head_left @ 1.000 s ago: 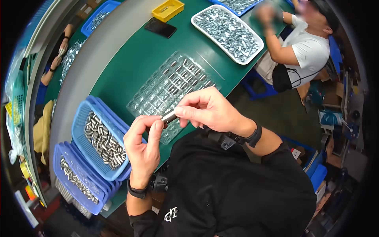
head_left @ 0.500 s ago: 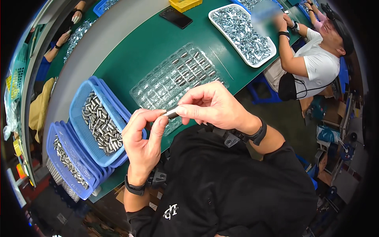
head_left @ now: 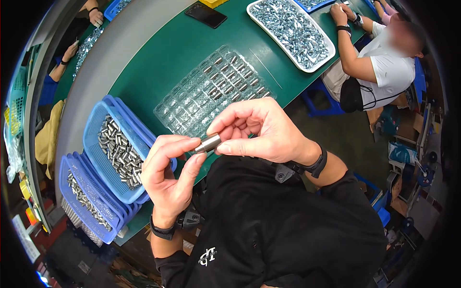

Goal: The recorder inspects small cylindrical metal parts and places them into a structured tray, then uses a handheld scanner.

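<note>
A short, shiny metal cylinder (head_left: 209, 143) is held between my two hands above the table's near edge. Thumb and index fingertip of my left hand (head_left: 169, 174) pinch its left end. My right hand (head_left: 271, 137) has its thumb and index finger at the other end, with the remaining fingers curled behind. Just beyond the hands lies a clear plastic tray (head_left: 178, 103) of small pockets. Similar metal cylinders (head_left: 234, 77) fill several pockets on its far right side; the nearer left pockets hold none. My right hand hides part of the tray's near edge.
Left of me, a light blue basket (head_left: 91, 132) holds many metal cylinders, beside another blue basket (head_left: 72, 201) of them. A white tray (head_left: 253, 15) of small shiny parts, a thin rod (head_left: 265, 68) and a black phone (head_left: 205, 15) lie farther off. A co-worker (head_left: 367, 65) sits at right.
The cylinder has turned, and more of its side shows. My right thumb has slid back from over it toward its end. The view has shifted slightly; the co-worker's head and hands have moved.
</note>
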`<state>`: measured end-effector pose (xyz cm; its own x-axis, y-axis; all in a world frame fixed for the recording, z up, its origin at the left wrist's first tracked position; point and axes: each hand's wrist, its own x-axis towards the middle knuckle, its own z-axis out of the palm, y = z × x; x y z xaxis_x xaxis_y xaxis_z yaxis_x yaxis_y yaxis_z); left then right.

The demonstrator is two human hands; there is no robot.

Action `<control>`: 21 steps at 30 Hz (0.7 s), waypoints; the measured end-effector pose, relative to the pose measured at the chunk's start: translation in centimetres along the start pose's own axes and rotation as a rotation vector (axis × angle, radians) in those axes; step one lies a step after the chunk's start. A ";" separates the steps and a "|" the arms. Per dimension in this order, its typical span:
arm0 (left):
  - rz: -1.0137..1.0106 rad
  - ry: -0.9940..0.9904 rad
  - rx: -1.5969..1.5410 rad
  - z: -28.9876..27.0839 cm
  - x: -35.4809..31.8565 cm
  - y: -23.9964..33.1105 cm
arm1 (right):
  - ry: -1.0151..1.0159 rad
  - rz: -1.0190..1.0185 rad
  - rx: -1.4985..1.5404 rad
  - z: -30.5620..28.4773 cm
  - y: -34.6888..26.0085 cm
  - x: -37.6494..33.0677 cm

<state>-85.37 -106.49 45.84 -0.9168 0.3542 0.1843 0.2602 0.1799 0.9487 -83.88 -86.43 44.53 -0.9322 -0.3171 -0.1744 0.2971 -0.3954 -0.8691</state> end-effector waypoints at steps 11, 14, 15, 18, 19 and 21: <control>0.077 -0.025 -0.011 0.0 0.4 0.1 | -0.004 0.018 -0.113 -0.1 -0.8 0.0; 0.106 -0.022 0.004 0.1 0.3 -0.1 | -0.012 -0.004 -0.177 0.0 -0.8 0.2; 0.075 -0.001 -0.010 0.1 0.3 0.0 | -0.019 -0.048 -0.200 0.1 -0.7 0.2; 0.014 0.047 -0.035 0.0 0.1 0.1 | -0.035 -0.172 -0.262 0.1 -0.3 0.4; -0.039 0.004 -0.049 -0.1 -0.1 -0.1 | -0.041 -0.253 -0.300 0.0 -0.1 0.4; -0.142 -0.080 -0.078 -0.2 -0.5 -0.4 | -0.050 -0.335 -0.338 0.1 0.0 0.5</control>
<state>-85.05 -106.91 45.44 -0.9147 0.4032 0.0290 0.1027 0.1626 0.9813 -84.31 -86.62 44.50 -0.9517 -0.2639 0.1567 -0.1100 -0.1830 -0.9769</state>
